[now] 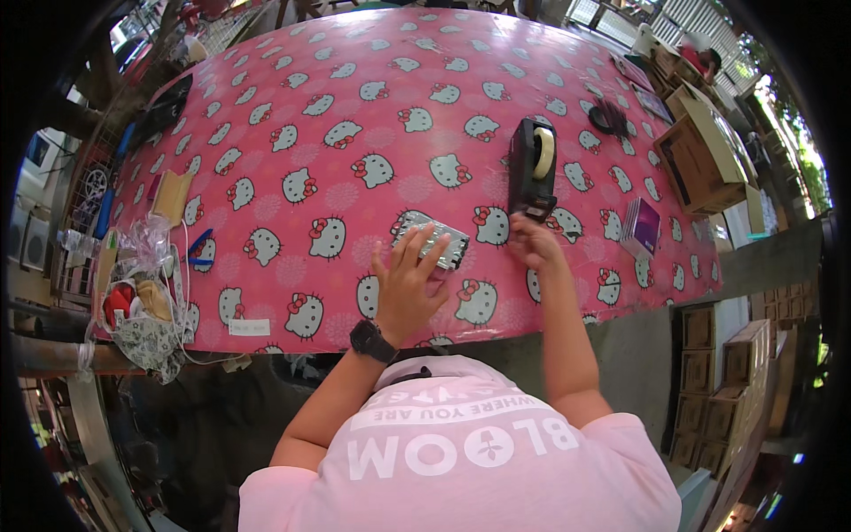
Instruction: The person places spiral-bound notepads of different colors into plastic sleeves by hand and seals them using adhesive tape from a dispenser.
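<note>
My left hand (409, 279), with a dark watch on its wrist, lies over a shiny silver block-shaped bundle (453, 246) on the table. Its fingers hold the bundle from above and hide part of it. At the front end of a black tape dispenser (521, 182), my right hand (535, 245) has its fingers drawn together in a pinch. What they pinch is too small and blurred to make out. A roll of pale tape (543, 152) sits in the dispenser, which stands to the right of the bundle.
A pink patterned cloth (372, 133) covers the table. To the right stand a purple stack of thin boxes (640, 228) and an open carton (702, 151). Blue-handled scissors (203, 251) lie left, beside a hanging plastic bag (146, 293). A white label (249, 327) is near the front edge.
</note>
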A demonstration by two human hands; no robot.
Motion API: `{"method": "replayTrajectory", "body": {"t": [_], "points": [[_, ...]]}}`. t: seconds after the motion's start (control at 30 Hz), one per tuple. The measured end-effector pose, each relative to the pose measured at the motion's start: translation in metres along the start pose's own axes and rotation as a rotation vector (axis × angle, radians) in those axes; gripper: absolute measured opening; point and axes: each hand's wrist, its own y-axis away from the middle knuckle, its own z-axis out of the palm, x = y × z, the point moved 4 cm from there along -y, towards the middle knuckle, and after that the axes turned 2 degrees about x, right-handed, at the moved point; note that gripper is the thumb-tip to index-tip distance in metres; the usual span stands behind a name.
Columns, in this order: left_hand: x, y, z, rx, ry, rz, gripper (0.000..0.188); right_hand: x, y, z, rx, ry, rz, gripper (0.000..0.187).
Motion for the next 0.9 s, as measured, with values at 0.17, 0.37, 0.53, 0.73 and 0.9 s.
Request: {"method": "replayTrajectory", "body": {"t": [0.17, 0.37, 0.53, 0.73, 0.9], "points": [[-0.006, 0.002, -0.003, 0.012, -0.007, -0.013, 0.072, -0.045, 0.025, 0.141, -0.466, 0.704, -0.205, 0.013], [-0.011, 0.003, -0.005, -0.039, -0.016, -0.026, 0.074, -0.057, 0.020, 0.227, -0.745, 1.843, -0.414, 0.032], [-0.010, 0.007, -0.004, -0.050, -0.003, -0.031, 0.076, -0.015, -0.042, 0.158, -0.541, 1.649, 0.134, 0.038], [0.006, -0.016, -0.007, -0.092, -0.136, -0.106, 0.084, 0.025, -0.042, 0.046, -0.223, 0.996, -0.410, 0.027], [0.004, -0.038, -0.036, -0.178, -0.371, -0.041, 0.083, 0.020, 0.042, 0.033, 0.179, 0.646, -0.210, 0.024]]}}
